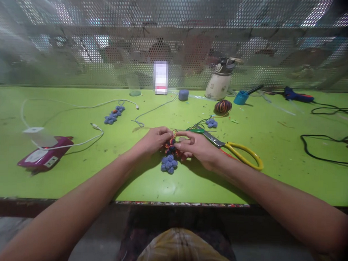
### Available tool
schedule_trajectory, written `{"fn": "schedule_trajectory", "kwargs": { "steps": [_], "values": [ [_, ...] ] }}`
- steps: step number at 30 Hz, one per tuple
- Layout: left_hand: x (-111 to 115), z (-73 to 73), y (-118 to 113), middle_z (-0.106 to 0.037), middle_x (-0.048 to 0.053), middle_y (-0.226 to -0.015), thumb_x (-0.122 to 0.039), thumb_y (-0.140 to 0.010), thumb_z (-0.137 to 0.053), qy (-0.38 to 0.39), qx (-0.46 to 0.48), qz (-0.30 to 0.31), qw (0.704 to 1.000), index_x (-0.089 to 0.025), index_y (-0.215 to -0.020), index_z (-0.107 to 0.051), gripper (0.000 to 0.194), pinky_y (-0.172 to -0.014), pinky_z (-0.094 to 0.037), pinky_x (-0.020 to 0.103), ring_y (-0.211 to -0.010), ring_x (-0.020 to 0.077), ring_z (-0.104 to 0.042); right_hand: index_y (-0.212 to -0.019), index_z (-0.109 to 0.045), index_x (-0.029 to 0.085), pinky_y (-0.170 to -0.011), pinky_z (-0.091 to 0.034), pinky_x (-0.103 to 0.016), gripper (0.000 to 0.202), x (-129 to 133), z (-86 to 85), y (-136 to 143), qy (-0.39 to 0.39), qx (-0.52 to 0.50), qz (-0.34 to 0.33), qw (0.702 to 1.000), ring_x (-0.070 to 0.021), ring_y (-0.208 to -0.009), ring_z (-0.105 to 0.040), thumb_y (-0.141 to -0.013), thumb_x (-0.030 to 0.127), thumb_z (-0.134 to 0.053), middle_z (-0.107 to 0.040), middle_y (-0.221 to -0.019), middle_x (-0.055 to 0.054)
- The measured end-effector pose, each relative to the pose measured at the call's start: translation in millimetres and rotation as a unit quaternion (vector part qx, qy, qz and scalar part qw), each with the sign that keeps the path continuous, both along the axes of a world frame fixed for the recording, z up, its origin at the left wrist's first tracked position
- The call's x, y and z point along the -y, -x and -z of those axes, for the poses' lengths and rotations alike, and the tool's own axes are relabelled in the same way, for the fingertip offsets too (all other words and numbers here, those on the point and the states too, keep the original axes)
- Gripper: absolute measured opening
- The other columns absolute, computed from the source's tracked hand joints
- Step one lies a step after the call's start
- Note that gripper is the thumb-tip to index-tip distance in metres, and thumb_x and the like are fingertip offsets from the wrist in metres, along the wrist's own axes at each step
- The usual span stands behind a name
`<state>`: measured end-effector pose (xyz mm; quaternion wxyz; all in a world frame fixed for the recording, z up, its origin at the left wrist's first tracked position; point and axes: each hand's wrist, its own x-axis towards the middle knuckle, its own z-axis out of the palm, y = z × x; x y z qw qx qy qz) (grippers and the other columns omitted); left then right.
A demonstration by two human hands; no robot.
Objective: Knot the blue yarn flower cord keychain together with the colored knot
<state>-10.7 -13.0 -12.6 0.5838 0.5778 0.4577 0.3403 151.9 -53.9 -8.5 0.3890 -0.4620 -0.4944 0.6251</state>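
Observation:
My left hand (155, 140) pinches the left edge of a crocheted piece in dark, orange and red yarn (171, 148). On the opposite edge, the thumb and fingers of my right hand (196, 147) are closed on the same piece. A loop of orange yarn (174, 133) rises between my fingertips. Below the piece hangs a blue crocheted flower (169, 164), near the table surface. A green-handled crochet hook (196, 130) lies just beyond my right hand; whether my fingers touch it I cannot tell. Scissors with a yellow handle (247, 154) are partly hidden behind my right hand.
Behind are a blue yarn ball (183, 95), a multicoloured yarn ball (223, 106), a small blue flower (211, 123), a phone (160, 78) and a jug (219, 80). A joined flower strip (114, 114), white cable and purple power strip (47, 153) lie left; a glue gun (297, 95) right.

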Motion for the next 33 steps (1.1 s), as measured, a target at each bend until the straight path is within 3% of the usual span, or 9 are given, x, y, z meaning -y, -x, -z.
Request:
{"fn": "schedule_trajectory", "kwargs": {
  "steps": [5,9,12,17,24,28,33],
  "values": [
    [9.5,-8.2,-3.4,-0.052,0.001,-0.057,-0.019,-0.081,-0.06,0.062,0.056,-0.012,0.996,-0.014,-0.069,-0.057,0.014,-0.047,-0.034,0.023,-0.045,0.0082,-0.045,-0.127,-0.048,0.007,-0.048,-0.051,-0.026,0.049,0.8,-1.6,0.7,0.003,-0.02,-0.009,1.0,-0.0138,-0.052,-0.06,-0.081,0.011,-0.064,-0.064,-0.062,-0.003],
    [8.9,-8.5,-1.2,-0.059,0.007,-0.068,-0.037,-0.084,-0.059,0.115,0.131,0.005,0.985,-0.01,-0.075,-0.062,0.029,-0.053,-0.042,0.027,-0.055,0.0134,-0.055,-0.125,-0.049,0.008,-0.047,-0.051,-0.025,0.045,2.4,-4.0,1.5,0.006,-0.002,-0.009,1.0,-0.0129,-0.049,-0.059,-0.081,0.01,-0.062,-0.064,-0.06,-0.001],
    [1.9,-6.0,4.4,-0.057,0.005,-0.065,-0.043,-0.077,-0.067,0.117,0.099,0.042,0.987,-0.009,-0.077,-0.066,0.034,-0.051,-0.038,0.027,-0.053,0.0113,-0.05,-0.123,-0.051,0.009,-0.048,-0.05,-0.025,0.043,2.7,-2.9,0.5,-0.003,-0.006,0.001,1.0,-0.0119,-0.049,-0.058,-0.081,0.01,-0.062,-0.064,-0.061,-0.002],
    [-2.6,-7.6,9.5,-0.056,0.005,-0.06,-0.025,-0.067,-0.076,0.075,0.022,0.098,0.992,-0.01,-0.067,-0.065,0.019,-0.051,-0.031,0.027,-0.054,0.0113,-0.048,-0.117,-0.053,0.011,-0.052,-0.051,-0.026,0.039,1.5,2.3,-1.7,-0.016,-0.023,0.022,0.999,-0.0135,-0.055,-0.061,-0.079,0.007,-0.061,-0.065,-0.067,-0.003],
    [-2.1,-5.6,7.5,-0.056,0.002,-0.056,-0.026,-0.064,-0.08,0.064,0.027,0.049,0.996,-0.012,-0.067,-0.063,0.022,-0.05,-0.03,0.024,-0.05,0.0085,-0.047,-0.12,-0.049,0.01,-0.056,-0.055,-0.03,0.041,2.6,0.4,-1.4,-0.002,-0.047,0.031,0.998,-0.0138,-0.056,-0.061,-0.081,0.009,-0.062,-0.064,-0.07,-0.004],
    [-3.9,-6.1,7.3,-0.062,0.004,-0.066,-0.023,-0.061,-0.083,0.081,0.086,0.004,0.993,-0.011,-0.069,-0.061,0.026,-0.056,-0.039,0.024,-0.059,0.0105,-0.056,-0.128,-0.044,0.011,-0.06,-0.056,-0.033,0.058,5.6,-2.9,1.1,0.014,-0.082,0.01,0.996,-0.0161,-0.068,-0.062,-0.074,0.009,-0.067,-0.062,-0.075,-0.003],
    [-3.8,-6.7,8.2,-0.063,0.004,-0.066,-0.025,-0.063,-0.082,0.068,0.107,0.012,0.992,-0.011,-0.069,-0.061,0.026,-0.057,-0.039,0.024,-0.06,0.0109,-0.057,-0.133,-0.042,0.016,-0.055,-0.049,-0.028,0.073,8.2,0.9,6.1,-0.021,-0.03,-0.009,0.999,-0.0153,-0.068,-0.06,-0.068,0.013,-0.074,-0.064,-0.077,-0.003]
  ]
}}
